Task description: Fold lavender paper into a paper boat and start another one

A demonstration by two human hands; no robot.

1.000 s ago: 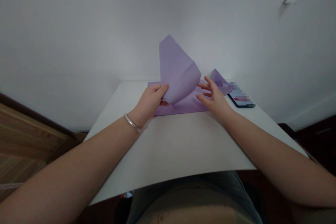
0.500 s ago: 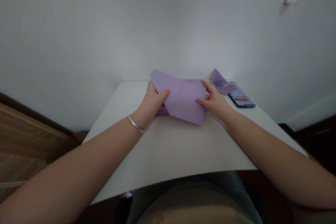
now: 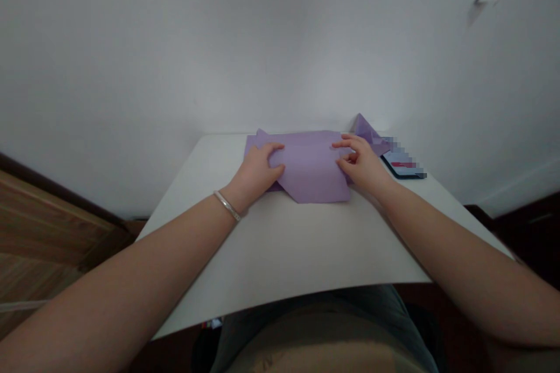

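A sheet of purple paper (image 3: 308,166) with angled corners lies over another purple piece on the white table, close to the wall. My left hand (image 3: 261,164) rests on its left part, thumb and forefinger spread apart. At the right side of the sheet is my right hand (image 3: 362,160), its fingers apart and partly bent, the tips touching or just above the paper. Whether either hand pinches an edge is not visible; both look open. A silver bangle (image 3: 226,205) circles my left wrist. What lies beneath the top sheet is mostly hidden.
Behind my right hand stands a folded purple paper shape (image 3: 366,127) with a pointed top. Beside it a phone (image 3: 403,164), partly blurred out, lies on the white table (image 3: 301,250). The wall (image 3: 280,41) borders the table's far side. Wooden furniture (image 3: 48,221) is at the left.
The purple sheet has come down from a raised, tilted position to lie flatter and straighter. Both hands have loosened from its edges, and my left fingers now spread over its top.
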